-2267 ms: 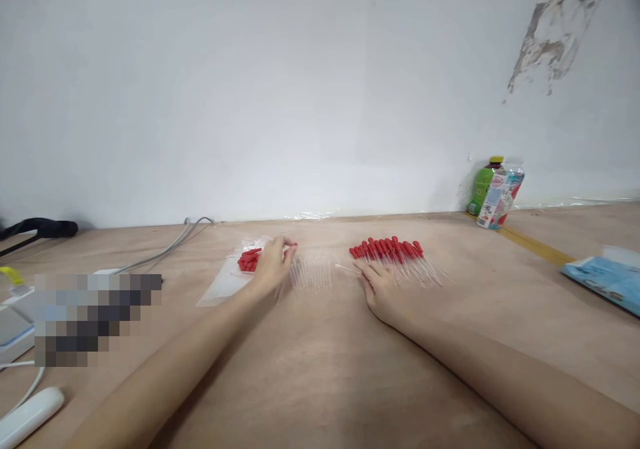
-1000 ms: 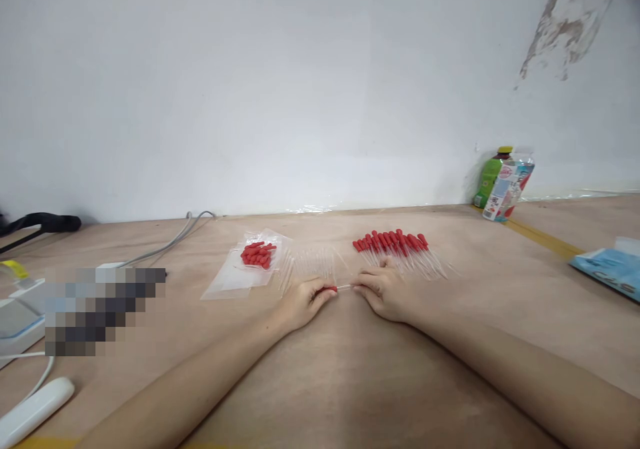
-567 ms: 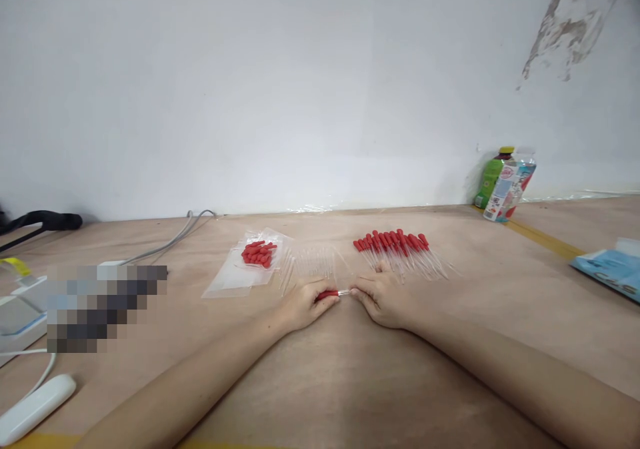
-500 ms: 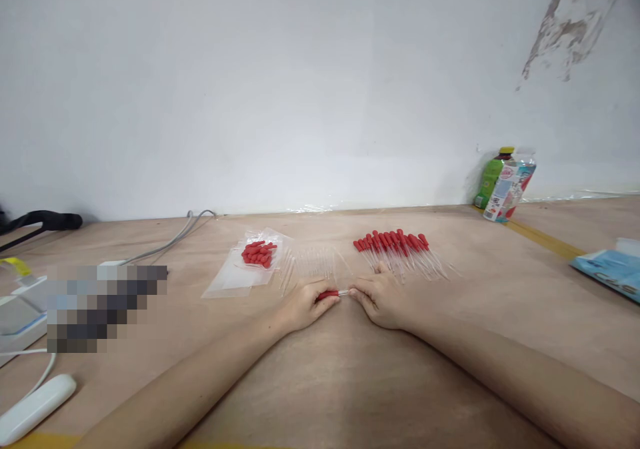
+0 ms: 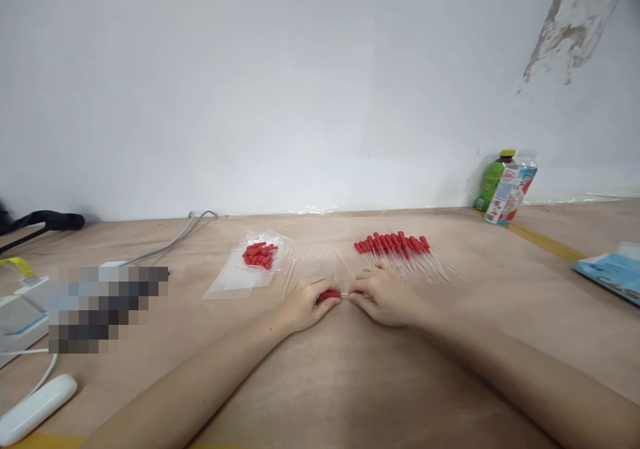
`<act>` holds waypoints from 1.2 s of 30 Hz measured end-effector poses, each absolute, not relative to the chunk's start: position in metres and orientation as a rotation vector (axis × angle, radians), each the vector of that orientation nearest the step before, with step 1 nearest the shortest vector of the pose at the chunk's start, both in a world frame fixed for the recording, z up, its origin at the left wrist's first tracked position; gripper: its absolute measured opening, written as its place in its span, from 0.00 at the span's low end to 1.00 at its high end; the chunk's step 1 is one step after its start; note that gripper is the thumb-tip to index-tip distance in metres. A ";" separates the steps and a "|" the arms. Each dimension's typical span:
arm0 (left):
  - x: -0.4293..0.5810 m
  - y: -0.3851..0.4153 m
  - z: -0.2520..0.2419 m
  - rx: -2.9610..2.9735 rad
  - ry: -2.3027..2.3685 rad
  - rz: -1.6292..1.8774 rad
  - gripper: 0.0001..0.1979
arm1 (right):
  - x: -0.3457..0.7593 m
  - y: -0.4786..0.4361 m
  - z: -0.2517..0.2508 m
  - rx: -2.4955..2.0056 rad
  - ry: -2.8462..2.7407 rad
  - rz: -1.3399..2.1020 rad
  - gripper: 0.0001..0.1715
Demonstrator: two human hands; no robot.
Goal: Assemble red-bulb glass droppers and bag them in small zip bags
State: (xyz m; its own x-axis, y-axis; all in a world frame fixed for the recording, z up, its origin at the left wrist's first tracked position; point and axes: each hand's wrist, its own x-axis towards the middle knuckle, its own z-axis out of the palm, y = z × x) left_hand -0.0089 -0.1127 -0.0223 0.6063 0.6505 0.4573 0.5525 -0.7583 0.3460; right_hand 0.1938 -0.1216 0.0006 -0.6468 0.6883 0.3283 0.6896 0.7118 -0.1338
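My left hand [image 5: 304, 304] pinches a small red rubber bulb [image 5: 331, 294] just above the brown table. My right hand [image 5: 384, 295] pinches the clear tube of the same dropper, close against the bulb. The two hands nearly touch at the table's middle. Behind them lies a row of bare clear tubes [image 5: 313, 263]. A clear bag with loose red bulbs [image 5: 260, 254] lies to the left of those. A row of droppers with red bulbs fitted [image 5: 397, 249] lies behind my right hand.
Two drink bottles [image 5: 505, 183] stand by the wall at the right. A blue pack [image 5: 607, 274] lies at the right edge. Grey cables [image 5: 170, 242], a white device [image 5: 35, 409] and a blurred patch lie on the left. A yellow tape strip [image 5: 543, 241] crosses the table.
My left hand left the bag with a red bulb and came to the middle. My right hand brought a clear tube to it. The gap between bulb and tube has closed.
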 end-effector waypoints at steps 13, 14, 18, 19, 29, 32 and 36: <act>-0.008 -0.109 -0.023 2.477 1.131 0.822 0.06 | 0.226 -0.066 0.011 -1.824 -1.963 0.145 0.18; -0.008 -0.109 -0.023 2.472 1.131 0.821 0.06 | 0.221 -0.062 0.010 -1.881 -1.950 0.065 0.19; -0.009 -0.109 -0.024 2.467 1.125 0.819 0.07 | 0.202 -0.050 0.004 -1.997 -1.918 -0.088 0.19; -0.010 -0.109 -0.024 2.469 1.125 0.817 0.07 | 0.198 -0.047 0.001 -2.004 -1.915 -0.097 0.18; -0.010 -0.108 -0.025 2.470 1.124 0.813 0.07 | 0.192 -0.048 -0.006 -2.019 -1.962 -0.136 0.23; -0.010 -0.108 -0.025 2.465 1.122 0.810 0.07 | 0.187 -0.054 -0.002 -1.967 -2.006 -0.188 0.22; -0.010 -0.107 -0.024 2.469 1.113 0.812 0.06 | 0.169 -0.061 -0.004 -1.846 -2.078 -0.242 0.20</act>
